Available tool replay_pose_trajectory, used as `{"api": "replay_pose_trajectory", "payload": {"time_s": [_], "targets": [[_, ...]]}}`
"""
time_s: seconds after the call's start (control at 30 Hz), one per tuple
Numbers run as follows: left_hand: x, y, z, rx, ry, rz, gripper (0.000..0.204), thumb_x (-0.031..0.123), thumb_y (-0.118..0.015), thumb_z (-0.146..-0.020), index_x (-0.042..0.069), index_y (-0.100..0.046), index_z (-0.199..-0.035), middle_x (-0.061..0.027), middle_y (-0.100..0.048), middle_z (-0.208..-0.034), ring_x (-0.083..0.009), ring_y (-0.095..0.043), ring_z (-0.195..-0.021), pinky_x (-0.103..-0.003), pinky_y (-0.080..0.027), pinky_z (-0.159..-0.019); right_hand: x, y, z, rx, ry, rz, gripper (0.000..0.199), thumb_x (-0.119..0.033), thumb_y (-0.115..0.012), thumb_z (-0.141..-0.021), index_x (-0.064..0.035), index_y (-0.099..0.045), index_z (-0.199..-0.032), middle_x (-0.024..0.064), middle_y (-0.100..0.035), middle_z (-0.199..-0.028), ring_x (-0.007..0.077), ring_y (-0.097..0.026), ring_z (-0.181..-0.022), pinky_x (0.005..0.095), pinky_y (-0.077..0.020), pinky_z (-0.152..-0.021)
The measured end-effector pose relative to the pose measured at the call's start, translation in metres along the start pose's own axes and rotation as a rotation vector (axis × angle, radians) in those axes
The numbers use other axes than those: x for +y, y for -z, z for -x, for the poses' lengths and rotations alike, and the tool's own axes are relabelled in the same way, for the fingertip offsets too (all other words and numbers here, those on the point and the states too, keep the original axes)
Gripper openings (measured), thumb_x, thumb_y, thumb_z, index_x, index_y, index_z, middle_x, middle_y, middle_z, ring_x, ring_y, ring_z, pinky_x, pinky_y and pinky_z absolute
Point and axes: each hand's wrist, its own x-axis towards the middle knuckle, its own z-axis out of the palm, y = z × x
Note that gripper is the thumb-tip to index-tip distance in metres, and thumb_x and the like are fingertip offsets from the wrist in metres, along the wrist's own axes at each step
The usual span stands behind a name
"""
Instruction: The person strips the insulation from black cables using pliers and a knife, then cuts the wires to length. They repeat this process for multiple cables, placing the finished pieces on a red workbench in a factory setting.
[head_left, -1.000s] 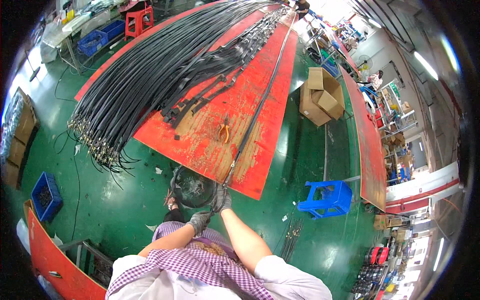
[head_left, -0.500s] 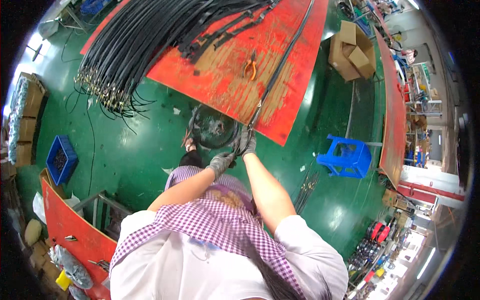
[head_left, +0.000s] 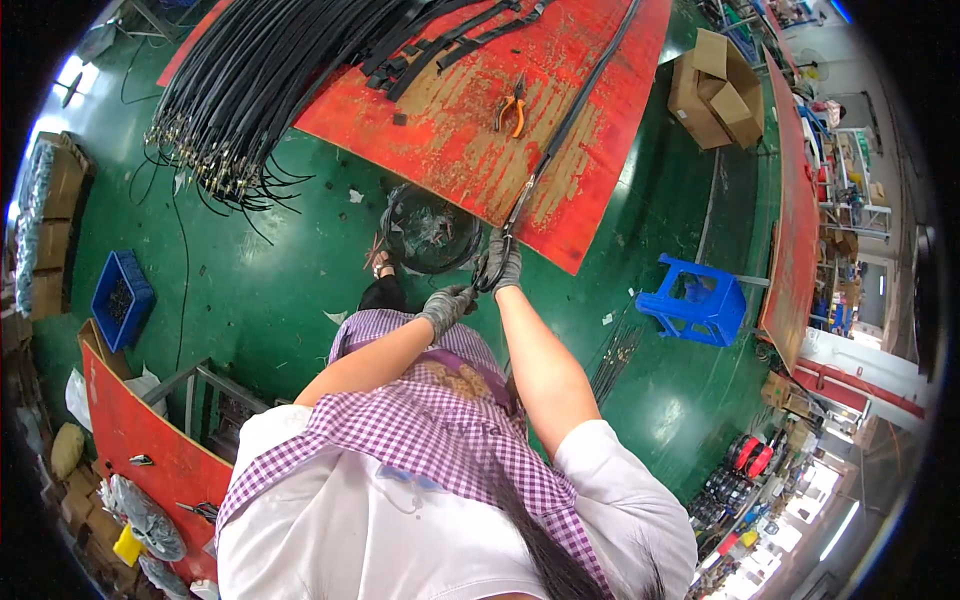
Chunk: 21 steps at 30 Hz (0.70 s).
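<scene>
Where table edge (head_left: 560,262) ends, hands (head_left: 497,268) (gloved) grip cable (head_left: 570,120) — floor (head_left: 300,290) open.

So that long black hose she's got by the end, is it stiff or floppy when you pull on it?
Probably bendy but not limp. The black hose lies in a long gentle curve across the red board, with no sharp folds. Its length suggests some drag when pulled. Both gloved hands, right hand and left hand, work at its near end, hinting it needs a firm grip.

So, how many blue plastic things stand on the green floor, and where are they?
2. A blue stool stands to the right of the right hand, beside the red table. A blue crate sits far left. More may be hidden.
</scene>
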Motion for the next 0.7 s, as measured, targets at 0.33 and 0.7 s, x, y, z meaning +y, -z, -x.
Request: {"api": "replay_pose_trajectory", "payload": {"time_s": [0.33, 0.7], "targets": [[-0.006, 0.005, -0.009, -0.008, 0.012, 0.002, 0.022, 0.013, -0.048, -0.081, -0.002, -0.051, -0.098, -0.0081, -0.058, -0.081, -0.0159, -0.055, -0.067, -0.025, -0.044, -0.061, -0.002, -0.004, 0.0, -0.031, -0.007, -0.088, 0.036, -0.047, -0.044, -0.078, -0.0127, -0.043, -0.068, 0.0031, -0.041, -0.045, 0.0169, -0.042, -0.039, 0.0306, -0.0321, -0.038], [-0.015, 0.016, -0.013, 0.026, -0.372, -0.618, 0.03, 0.026, -0.044, -0.079, 0.0, -0.055, -0.089, -0.008, -0.059, -0.072, -0.014, -0.055, -0.065, -0.028, -0.042, -0.061, 0.069, 0.013, -0.06, -0.249, 0.013, -0.721, 0.036, -0.039, -0.041, -0.083, -0.0056, -0.049, -0.093, 0.0049, -0.05, -0.075, 0.0133, -0.048, -0.07, 0.0242, -0.0387, -0.06]]}}
